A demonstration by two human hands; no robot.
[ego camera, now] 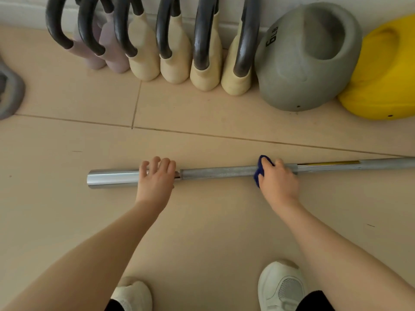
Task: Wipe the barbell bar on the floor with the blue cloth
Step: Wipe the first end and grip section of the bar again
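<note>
A silver barbell bar point(220, 171) lies across the tiled floor from the left of centre out past the right edge. My right hand point(278, 178) presses a dark blue cloth point(260, 169) around the knurled part of the bar; most of the cloth is hidden under the palm. My left hand point(156, 178) rests flat on top of the bar where the shiny sleeve meets the shaft, its fingers spread and holding nothing.
Several kettlebells point(177, 52) with dark handles stand along the wall behind the bar. A grey 6 LB weight point(298, 70) and a yellow one point(381, 86) sit at the right. Another grey weight point(9, 90) is at the left edge. My white shoes point(280, 286) are below.
</note>
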